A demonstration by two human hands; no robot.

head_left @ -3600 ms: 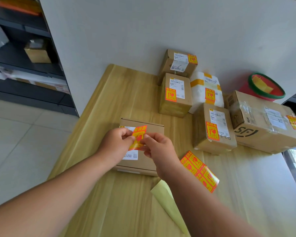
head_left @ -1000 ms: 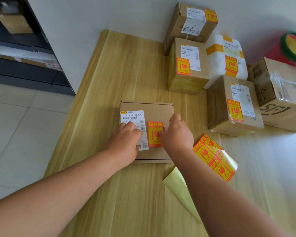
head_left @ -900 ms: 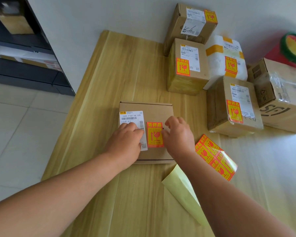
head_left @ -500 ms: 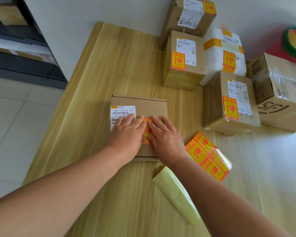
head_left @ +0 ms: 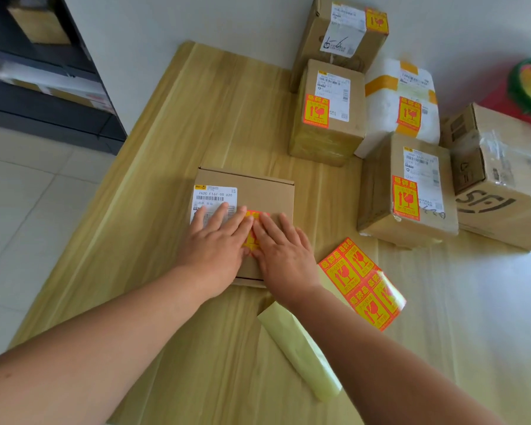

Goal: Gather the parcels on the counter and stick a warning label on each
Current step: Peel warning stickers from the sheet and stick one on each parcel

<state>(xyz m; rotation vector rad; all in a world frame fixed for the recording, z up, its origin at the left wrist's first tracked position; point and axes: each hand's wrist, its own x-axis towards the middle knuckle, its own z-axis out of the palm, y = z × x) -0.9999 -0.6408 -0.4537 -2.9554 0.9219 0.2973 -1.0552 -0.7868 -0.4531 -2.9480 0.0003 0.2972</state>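
Head view: a person's left hand (head_left: 218, 240) and right hand (head_left: 284, 254) lie flat side by side, fingers straight, on a flat brown cardboard parcel (head_left: 258, 191) mid-way along the pale wooden counter (head_left: 227, 118), pressing an orange-and-yellow warning label (head_left: 252, 216) that shows between them. A glossy sheet of matching orange labels (head_left: 362, 283) lies just right of the parcel. Labelled brown and white parcels (head_left: 325, 111) stand grouped far right.

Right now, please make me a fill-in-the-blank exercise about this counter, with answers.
On the flat box, the warning label sits to the ____ of the white shipping label.
Of the left hand and right hand, ____ press on that box.
The large box at the far right bears the letters ____.
Answers: right; both; SF.
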